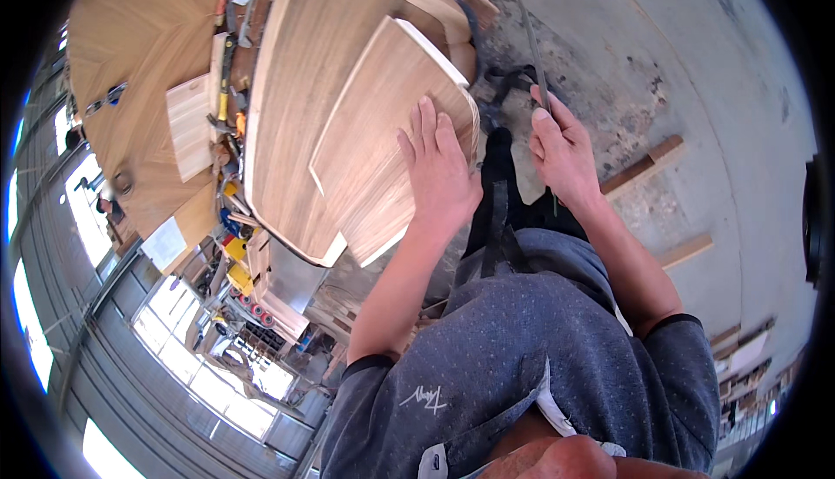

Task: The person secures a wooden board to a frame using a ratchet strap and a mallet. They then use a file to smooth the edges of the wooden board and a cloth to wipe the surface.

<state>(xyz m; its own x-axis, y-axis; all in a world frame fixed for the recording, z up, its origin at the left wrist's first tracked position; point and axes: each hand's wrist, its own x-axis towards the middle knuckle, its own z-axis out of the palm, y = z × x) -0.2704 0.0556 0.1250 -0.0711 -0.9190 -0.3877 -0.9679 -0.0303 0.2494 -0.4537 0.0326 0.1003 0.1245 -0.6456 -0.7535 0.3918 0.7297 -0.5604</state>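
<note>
My left hand (439, 170) lies flat with its fingers stretched out on a loose pale wooden panel (383, 131). That panel has angled corners and rests on a larger wooden panel (283, 122) with a raised, rounded border. In my right hand (565, 150), a long, thin, dark tool (532, 40) is gripped between thumb and fingers. It tapers away from me over the floor, just right of the panels, and looks like a file, though its exact kind is unclear. My right hand is apart from the wood.
At left stands a big wooden tabletop (143, 87) with a small board (190, 127) on it. A hammer (226, 74) and other hand tools lie between it and the panels. Timber pieces (644, 166) lie on the concrete floor (696, 70) at right.
</note>
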